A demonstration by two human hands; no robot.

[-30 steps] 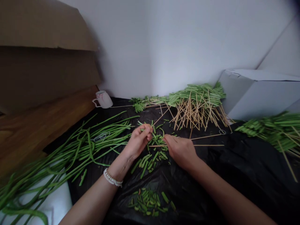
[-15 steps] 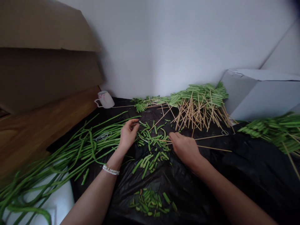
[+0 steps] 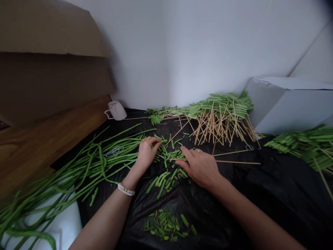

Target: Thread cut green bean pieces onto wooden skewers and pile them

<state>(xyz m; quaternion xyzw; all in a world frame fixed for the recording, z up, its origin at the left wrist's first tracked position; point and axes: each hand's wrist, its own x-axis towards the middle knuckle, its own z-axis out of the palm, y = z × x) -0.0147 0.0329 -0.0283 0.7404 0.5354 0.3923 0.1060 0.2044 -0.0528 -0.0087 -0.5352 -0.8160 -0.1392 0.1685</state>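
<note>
My left hand (image 3: 147, 151) is over the left side of a heap of cut green bean pieces (image 3: 169, 177), thumb and fingertips brought together. Whatever is in that pinch is hidden by the fingers. My right hand (image 3: 202, 167), wearing a ring, is at the heap's right side. It holds a thin wooden skewer (image 3: 238, 162), which passes between its thumb and fingers; the left tip reaches over the cut pieces and the other end sticks out to the right. Long uncut beans (image 3: 91, 165) lie beside my left wrist.
Bean-loaded skewers (image 3: 221, 107) are piled against the wall, more (image 3: 304, 146) at the right. A white mug (image 3: 117, 111) stands at the back left, a white box (image 3: 293, 104) at the right. Small bean ends (image 3: 166, 225) lie on the black sheet (image 3: 223, 222) in front. Scissors handles (image 3: 249, 148) show.
My left hand has moved slightly right, its fingertips drawing together. My right hand has shifted a little left with its fingers more extended, and the skewer in it now lies more level.
</note>
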